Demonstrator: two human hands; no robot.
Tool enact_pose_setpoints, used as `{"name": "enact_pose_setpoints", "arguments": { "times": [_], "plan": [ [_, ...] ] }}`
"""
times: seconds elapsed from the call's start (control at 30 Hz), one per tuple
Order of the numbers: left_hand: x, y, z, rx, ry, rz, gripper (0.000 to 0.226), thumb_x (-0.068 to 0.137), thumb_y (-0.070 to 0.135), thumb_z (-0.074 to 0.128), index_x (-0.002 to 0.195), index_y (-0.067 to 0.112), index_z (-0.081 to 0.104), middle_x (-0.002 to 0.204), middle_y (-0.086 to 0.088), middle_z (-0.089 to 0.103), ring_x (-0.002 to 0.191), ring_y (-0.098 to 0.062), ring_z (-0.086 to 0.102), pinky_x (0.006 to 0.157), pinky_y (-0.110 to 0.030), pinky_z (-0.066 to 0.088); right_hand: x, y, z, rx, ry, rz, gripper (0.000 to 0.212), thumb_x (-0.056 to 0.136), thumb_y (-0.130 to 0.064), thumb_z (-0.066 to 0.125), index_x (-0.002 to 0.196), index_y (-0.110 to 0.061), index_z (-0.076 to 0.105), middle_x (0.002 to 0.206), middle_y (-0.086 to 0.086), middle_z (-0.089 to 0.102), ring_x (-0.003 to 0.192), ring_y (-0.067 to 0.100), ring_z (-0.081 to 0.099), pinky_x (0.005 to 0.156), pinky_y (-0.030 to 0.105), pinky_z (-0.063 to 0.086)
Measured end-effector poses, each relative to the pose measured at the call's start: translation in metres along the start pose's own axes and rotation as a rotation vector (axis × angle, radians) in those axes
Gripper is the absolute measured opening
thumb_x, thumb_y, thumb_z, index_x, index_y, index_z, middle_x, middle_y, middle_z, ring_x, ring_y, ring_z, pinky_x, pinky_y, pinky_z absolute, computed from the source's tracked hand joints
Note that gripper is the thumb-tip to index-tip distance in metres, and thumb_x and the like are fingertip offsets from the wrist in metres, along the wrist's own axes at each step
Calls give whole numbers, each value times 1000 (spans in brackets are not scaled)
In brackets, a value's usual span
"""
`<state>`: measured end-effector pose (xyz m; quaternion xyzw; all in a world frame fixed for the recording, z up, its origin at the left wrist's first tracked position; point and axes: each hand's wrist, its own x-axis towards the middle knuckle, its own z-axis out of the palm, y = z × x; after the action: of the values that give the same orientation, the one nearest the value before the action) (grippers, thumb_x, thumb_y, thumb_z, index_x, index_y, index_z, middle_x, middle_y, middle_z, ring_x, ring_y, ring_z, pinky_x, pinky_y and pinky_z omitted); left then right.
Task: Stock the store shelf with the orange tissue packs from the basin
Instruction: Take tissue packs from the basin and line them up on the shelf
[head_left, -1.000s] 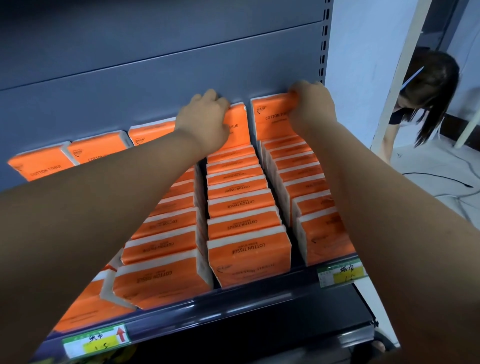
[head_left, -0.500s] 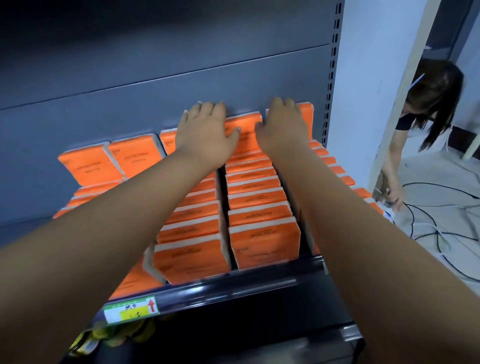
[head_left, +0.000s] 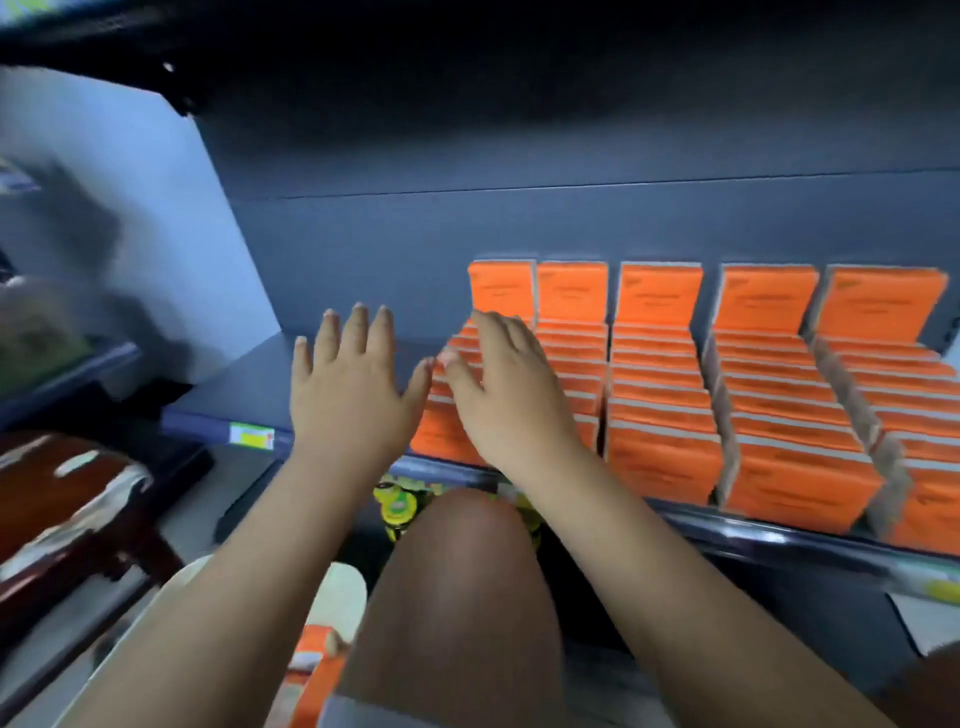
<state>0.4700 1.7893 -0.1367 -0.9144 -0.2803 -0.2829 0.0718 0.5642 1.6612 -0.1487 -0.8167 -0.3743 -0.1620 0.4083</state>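
The left hand (head_left: 353, 387) hovers with fingers spread and straight, holding nothing, over the bare shelf (head_left: 234, 384). At its three o'clock the right hand (head_left: 511, 400), fingers loose and apart, lies over the leftmost row of orange tissue packs (head_left: 660, 405), perhaps touching them. At six o'clock, spare packs (head_left: 311, 670) sit in a pale basin (head_left: 340, 597).

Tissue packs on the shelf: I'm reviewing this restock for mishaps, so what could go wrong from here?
The leftmost row of packs has only bare shelf on its left, so a nudge from the open right hand above it could tip packs sideways. The front packs stand right at the shelf's edge; pulling a row forward might slide one off. The open left hand hovers over bare shelf, bracing nothing.
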Motion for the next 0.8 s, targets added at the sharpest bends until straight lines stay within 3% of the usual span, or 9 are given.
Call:
{"name": "enact_pose_setpoints", "arguments": {
  "times": [0.27,0.4,0.57,0.7,0.8],
  "plan": [
    [-118,-152,-21,48,-61,-392,79,91,66,36,151,16,49,155,-12,50,147,-38,40,115,-58,33,-71,-132,125,104,-257,-217,56,101,-43,48,147,-11,47,152,13,49,146,34,37,118,45,33],
    [-169,-203,-11,52,-180,-550,76,95,68,39,156,23,38,161,-5,42,152,-30,32,120,-54,27,-108,-150,177,65,-469,-277,58,104,-45,44,152,-12,41,159,12,42,152,30,28,121,43,27],
    [-225,-232,30,26,-386,-741,75,100,68,33,163,28,21,168,-1,28,157,-27,21,125,-52,21,-127,-134,227,93,-761,-198,54,105,-42,44,151,-13,41,155,10,44,146,28,34,116,41,31],
    [-253,-235,68,-10,-521,-810,75,100,67,28,161,23,24,164,-7,35,151,-32,31,123,-55,25,-134,-119,263,22,-931,-100,42,103,-44,43,134,-17,52,139,10,55,130,33,50,99,45,45],
    [-271,-237,97,-64,-632,-846,73,100,65,31,159,22,28,163,-7,38,151,-32,31,124,-53,24,-143,-108,293,-48,-1034,-24,39,103,-44,41,124,-14,55,129,12,57,122,34,54,97,47,48]
  ]
}}
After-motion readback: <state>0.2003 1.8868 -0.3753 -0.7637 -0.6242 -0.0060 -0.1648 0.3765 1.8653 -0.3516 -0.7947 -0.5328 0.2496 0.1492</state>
